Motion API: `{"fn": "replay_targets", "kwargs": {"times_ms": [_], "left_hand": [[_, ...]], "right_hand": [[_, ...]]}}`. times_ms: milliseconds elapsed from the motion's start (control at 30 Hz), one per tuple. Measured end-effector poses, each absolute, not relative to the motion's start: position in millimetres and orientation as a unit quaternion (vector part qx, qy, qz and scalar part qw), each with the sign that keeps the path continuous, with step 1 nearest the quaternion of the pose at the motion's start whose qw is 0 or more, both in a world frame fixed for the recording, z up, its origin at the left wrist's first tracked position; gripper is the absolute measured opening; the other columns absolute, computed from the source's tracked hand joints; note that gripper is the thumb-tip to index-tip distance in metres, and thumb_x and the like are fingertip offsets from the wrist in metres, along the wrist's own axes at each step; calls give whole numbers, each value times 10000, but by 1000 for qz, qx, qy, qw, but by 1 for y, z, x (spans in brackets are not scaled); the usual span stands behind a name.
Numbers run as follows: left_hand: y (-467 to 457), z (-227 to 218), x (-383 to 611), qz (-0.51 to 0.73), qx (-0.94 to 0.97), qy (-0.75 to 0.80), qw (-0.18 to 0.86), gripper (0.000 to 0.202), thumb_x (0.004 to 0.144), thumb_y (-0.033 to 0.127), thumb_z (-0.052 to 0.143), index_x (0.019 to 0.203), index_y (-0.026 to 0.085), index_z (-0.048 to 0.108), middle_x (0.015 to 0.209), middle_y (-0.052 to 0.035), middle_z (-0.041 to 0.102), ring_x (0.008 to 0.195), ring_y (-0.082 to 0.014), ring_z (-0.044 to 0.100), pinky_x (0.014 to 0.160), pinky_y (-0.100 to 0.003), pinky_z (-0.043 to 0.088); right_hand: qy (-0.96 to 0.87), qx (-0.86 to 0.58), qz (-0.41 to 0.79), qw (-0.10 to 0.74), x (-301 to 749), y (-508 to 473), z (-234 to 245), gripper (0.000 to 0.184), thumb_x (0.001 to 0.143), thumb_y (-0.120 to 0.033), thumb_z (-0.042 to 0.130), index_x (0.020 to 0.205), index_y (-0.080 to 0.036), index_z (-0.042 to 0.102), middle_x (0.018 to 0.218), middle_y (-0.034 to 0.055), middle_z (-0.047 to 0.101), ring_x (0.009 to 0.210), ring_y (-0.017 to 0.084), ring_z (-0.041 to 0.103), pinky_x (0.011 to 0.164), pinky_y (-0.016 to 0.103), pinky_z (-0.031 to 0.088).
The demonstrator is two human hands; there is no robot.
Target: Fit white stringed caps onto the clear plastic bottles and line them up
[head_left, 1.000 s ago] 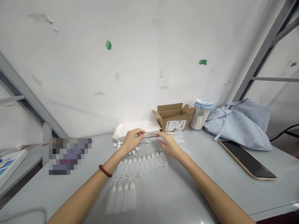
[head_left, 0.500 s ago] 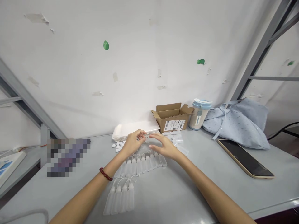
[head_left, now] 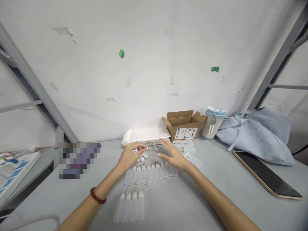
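My left hand (head_left: 131,156) is over a small heap of white caps (head_left: 143,157). Its thumb and index finger curl together in a pinch, and anything between the tips is too small to make out. My right hand (head_left: 173,155) hovers with fingers stretched and thumb apart, holding nothing. Between the hands lie thin curved white tubes (head_left: 152,148). Below them a row of translucent squeeze bottles (head_left: 149,173) with bent spout tubes lies side by side, partly behind my right hand. Nearer me is a smaller group of such bottles (head_left: 130,207).
Behind the hands lies a white packet stack (head_left: 146,136). Beside it stand an open cardboard box (head_left: 185,130) and a blue-lidded cup (head_left: 213,125). Loose bottles (head_left: 189,147) lie before the box. To the right are a light-blue cloth bag (head_left: 260,138) and a phone (head_left: 267,175).
My left hand has lowered toward the caps, its thumb and index finger closing together. My right hand remains open near the tubes. The head view has shifted, moving the scene rightward.
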State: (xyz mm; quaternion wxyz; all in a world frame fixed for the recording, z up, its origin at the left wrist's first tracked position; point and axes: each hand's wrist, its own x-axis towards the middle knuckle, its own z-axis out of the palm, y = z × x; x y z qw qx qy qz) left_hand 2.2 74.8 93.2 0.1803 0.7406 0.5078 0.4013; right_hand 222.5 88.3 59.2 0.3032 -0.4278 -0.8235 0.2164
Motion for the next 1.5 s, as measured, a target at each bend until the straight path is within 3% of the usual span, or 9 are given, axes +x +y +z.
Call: {"fn": "replay_targets", "kwargs": {"times_ms": [100,200,300,500,700,933,1067,1333,1500], "left_hand": [[68,88,-12,420,714,532,178,140,719,267,560,732,211,688,807,-16,709,743,-169,608,705,-275,452],[64,84,-21,429,696,546,182,142,711,289,573,731,215,692,812,-19,712,746,-179,612,696,-286,452],[60,83,-24,439,691,543,188,136,715,288,575,735,219,691,825,-19,707,758,-179,609,708,-285,460],[54,79,-25,457,702,517,176,117,729,242,569,724,221,685,790,-8,689,749,-168,603,740,-278,486],[52,78,-27,463,700,515,174,129,737,218,555,739,225,684,803,-4,689,752,-162,607,742,-269,489],[46,82,-20,457,707,511,172,139,731,198,541,724,213,678,782,-12,687,746,-168,606,715,-275,487],[43,82,-14,450,712,506,182,138,736,194,542,727,216,677,777,-6,686,753,-169,610,739,-289,477],[26,89,3,433,696,508,265,123,757,261,565,758,230,684,785,-5,690,754,-177,608,734,-298,474],[24,88,4,433,682,526,265,124,743,263,566,750,232,686,794,-2,703,765,-186,612,729,-309,467]], "right_hand": [[-827,-444,204,277,222,90,58,648,842,-554,453,1379,-204,359,1450,106,315,1324,299,272,1064,517,206],[-817,-478,156,283,229,94,60,517,872,-508,423,1268,-185,509,1409,107,390,1288,278,347,1028,452,303],[-796,-525,83,289,246,102,63,347,891,-364,432,1124,-175,605,1275,108,533,1168,243,482,926,364,409],[-768,-585,20,261,280,118,60,272,788,-91,459,955,-149,665,999,122,656,992,278,550,848,388,392],[-776,-594,4,215,276,116,53,204,754,-123,533,892,-162,678,1001,98,674,992,289,526,831,374,377],[-773,-604,4,192,268,115,50,370,654,25,468,912,-145,672,1025,110,667,1028,313,508,796,383,381],[-784,-585,12,209,262,111,55,360,660,34,461,899,-142,664,999,134,666,1022,319,513,795,404,395],[-846,-447,47,286,224,80,74,297,787,-38,427,918,-203,636,897,67,658,882,217,588,776,340,459],[-834,-461,67,295,225,80,72,279,779,-55,436,922,-180,641,938,97,649,911,244,583,780,378,459]]}}
